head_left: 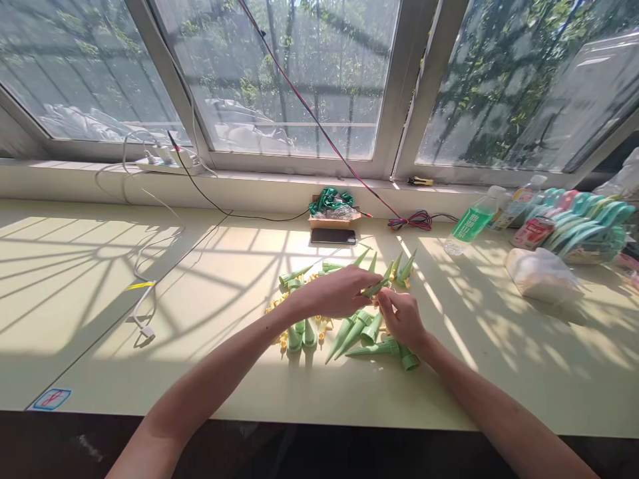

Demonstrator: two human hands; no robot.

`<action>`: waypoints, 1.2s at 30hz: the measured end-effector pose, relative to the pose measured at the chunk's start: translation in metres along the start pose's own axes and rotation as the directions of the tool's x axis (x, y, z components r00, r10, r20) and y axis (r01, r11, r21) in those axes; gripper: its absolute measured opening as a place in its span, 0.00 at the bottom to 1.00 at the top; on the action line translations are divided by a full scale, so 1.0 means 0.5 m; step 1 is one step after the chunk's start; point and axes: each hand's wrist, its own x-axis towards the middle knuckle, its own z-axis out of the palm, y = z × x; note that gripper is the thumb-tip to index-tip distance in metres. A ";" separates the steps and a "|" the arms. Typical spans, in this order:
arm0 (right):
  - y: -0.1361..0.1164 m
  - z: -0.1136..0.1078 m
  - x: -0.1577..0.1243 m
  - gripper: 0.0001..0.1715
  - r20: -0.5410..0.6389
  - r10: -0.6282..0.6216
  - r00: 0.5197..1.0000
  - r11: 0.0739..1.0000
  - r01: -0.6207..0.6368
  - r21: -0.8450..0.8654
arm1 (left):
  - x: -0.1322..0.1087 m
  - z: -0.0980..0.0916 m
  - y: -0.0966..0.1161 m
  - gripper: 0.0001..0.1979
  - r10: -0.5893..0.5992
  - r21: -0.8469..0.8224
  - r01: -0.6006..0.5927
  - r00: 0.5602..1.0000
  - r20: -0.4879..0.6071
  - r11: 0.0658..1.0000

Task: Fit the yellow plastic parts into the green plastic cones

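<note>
My left hand [344, 291] is closed around a green plastic cone-shaped spike [377, 287], held a little above the pile. Against the near end of that spike, my right hand [402, 316] is closed in a pinch; what its fingertips hold is too small to make out. Below and around both hands lie several more green spikes [355, 330], some flat and some standing point up. Small yellow plastic pieces [273, 307] are scattered among them, mostly on the left side. My left forearm and hand hide part of the pile.
Behind the pile lie a black phone [333, 237] and a small box [334, 219] with green material in it. At the right stand a plastic bottle [472, 223], a red can [533, 232], a tissue pack [542, 274] and teal-handled items [594, 223]. A white cable [142, 293] crosses the table at left.
</note>
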 end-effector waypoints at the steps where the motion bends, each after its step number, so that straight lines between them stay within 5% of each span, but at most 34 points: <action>1: -0.001 0.000 0.000 0.24 0.000 0.000 1.000 1.000 0.000 -0.004 | 0.000 -0.001 -0.001 0.07 0.004 0.002 -0.004 1.000 0.001 1.000; 5: -0.010 -0.001 0.000 0.21 -0.015 0.034 0.999 0.999 -0.034 0.025 | -0.001 -0.011 -0.010 0.04 -0.003 -0.016 0.003 1.000 0.006 1.000; 9: -0.026 -0.003 0.004 0.06 -0.055 0.078 0.995 0.990 -0.071 0.124 | -0.002 -0.016 -0.024 0.02 -0.022 -0.091 0.021 1.000 -0.018 0.996; 25: -0.024 -0.002 -0.002 0.11 -0.106 -0.057 0.993 0.997 0.061 0.035 | -0.001 -0.020 -0.037 0.12 -0.138 -0.339 0.136 0.990 0.018 0.931; 36: -0.013 0.004 -0.005 0.10 -0.092 -0.065 0.994 0.995 0.072 0.074 | 0.001 -0.012 -0.037 0.09 -0.094 -0.197 0.085 0.995 -0.036 0.977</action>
